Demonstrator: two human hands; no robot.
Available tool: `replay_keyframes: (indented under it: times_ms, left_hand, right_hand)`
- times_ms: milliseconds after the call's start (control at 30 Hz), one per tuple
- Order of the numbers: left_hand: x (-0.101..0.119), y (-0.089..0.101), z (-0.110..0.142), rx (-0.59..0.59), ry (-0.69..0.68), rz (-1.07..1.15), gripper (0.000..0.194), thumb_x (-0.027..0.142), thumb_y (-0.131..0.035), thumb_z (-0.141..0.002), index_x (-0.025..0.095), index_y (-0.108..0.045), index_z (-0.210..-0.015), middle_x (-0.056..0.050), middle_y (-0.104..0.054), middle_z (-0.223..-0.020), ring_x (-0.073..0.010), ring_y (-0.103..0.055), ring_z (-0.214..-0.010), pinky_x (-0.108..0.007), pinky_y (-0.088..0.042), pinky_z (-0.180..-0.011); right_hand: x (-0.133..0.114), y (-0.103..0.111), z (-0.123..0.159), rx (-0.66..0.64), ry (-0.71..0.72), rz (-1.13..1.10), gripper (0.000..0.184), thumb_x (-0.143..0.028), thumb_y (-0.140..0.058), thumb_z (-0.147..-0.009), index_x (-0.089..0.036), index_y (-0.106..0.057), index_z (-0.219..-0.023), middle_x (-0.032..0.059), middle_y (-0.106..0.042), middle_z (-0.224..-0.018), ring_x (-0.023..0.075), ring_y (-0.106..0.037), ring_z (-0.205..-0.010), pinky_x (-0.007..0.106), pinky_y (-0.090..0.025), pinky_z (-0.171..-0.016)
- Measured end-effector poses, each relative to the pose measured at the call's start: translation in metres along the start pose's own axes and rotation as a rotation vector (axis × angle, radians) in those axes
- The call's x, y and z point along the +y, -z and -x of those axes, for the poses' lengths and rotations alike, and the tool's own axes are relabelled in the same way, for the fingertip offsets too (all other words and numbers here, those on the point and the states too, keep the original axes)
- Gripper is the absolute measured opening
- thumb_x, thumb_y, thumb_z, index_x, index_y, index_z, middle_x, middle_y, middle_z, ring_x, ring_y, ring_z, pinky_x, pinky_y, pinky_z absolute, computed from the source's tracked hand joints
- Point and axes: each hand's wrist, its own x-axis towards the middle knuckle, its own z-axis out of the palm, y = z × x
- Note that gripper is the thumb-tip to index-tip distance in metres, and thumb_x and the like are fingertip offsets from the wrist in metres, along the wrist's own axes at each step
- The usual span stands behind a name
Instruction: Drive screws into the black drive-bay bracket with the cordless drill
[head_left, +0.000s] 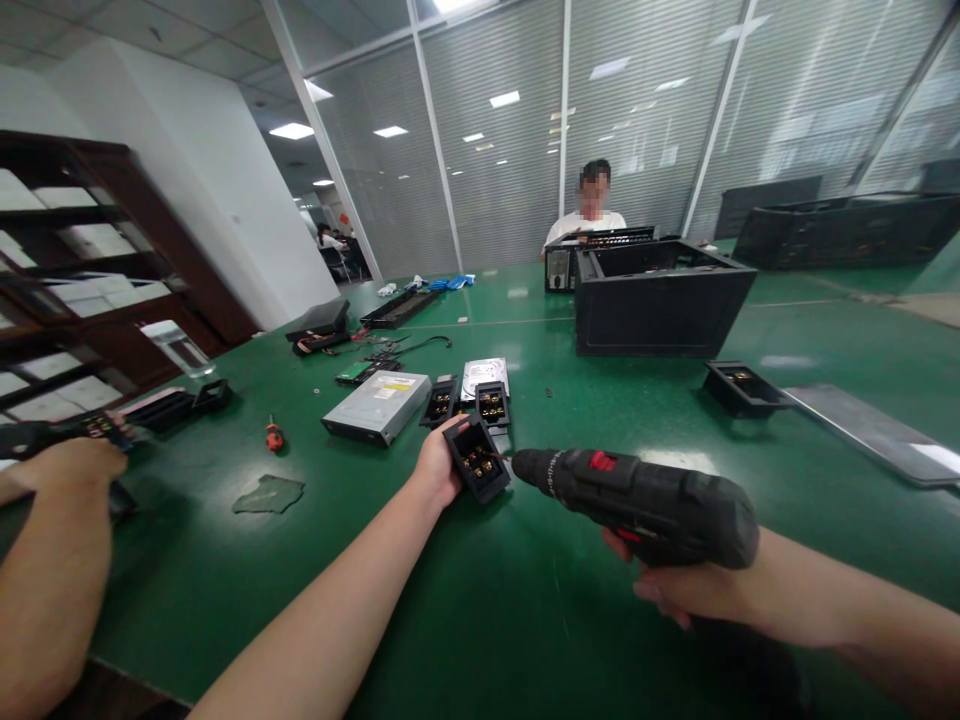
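My left hand (437, 462) is closed on a small black plastic box (478, 488), tilted so its open face shows several brass-coloured contacts inside. In my right hand (675, 590) is a black cordless drill (637, 497) with red details, fingers wrapped round its grip. The bit points left at the box; whether its tip touches a contact I cannot tell. Just behind the held box lie two similar black boxes (492, 402) and a silver hard drive (485, 376). A silver optical drive (381, 402) sits to their left.
A black computer case (649, 310) stands at the back right, with a person (589, 222) behind it. Another similar box (741, 388) and a flat metal panel (874, 425) lie right. An orange screwdriver (274, 435) and a glass shard (268, 495) lie left, near a co-worker's arm (64, 540).
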Motion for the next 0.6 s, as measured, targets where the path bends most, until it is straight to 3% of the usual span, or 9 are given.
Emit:
replay_keyframes:
  times_ms: [267,600]
  left_hand:
    - [0.0016,-0.0055,0.0054,-0.014,-0.041,0.003,0.009,0.02,-0.06,-0.068,0.017,-0.06,-0.077,-0.005,-0.064,-0.061,-0.0223,-0.062,-0.053,-0.038,-0.052,-0.054]
    - [0.0007,-0.0049,0.0053,-0.021,-0.02,0.0,0.008,0.022,-0.06,-0.068,0.017,-0.06,-0.075,-0.005,-0.065,-0.061,-0.0222,-0.062,-0.051,-0.039,-0.052,-0.054]
  right_hand:
    - [-0.0042,-0.0018,0.0009,0.032,-0.027,0.122,0.018,-0.019,-0.059,-0.08,-0.018,-0.054,-0.098,-0.0042,-0.055,-0.064,0.0138,-0.053,-0.059,0.027,-0.045,-0.054]
    - [-0.004,-0.0035,0.0027,0.038,-0.037,0.115,0.021,-0.02,-0.059,-0.081,-0.019,-0.054,-0.101,-0.0036,-0.056,-0.067,0.0144,-0.054,-0.06,0.03,-0.048,-0.057]
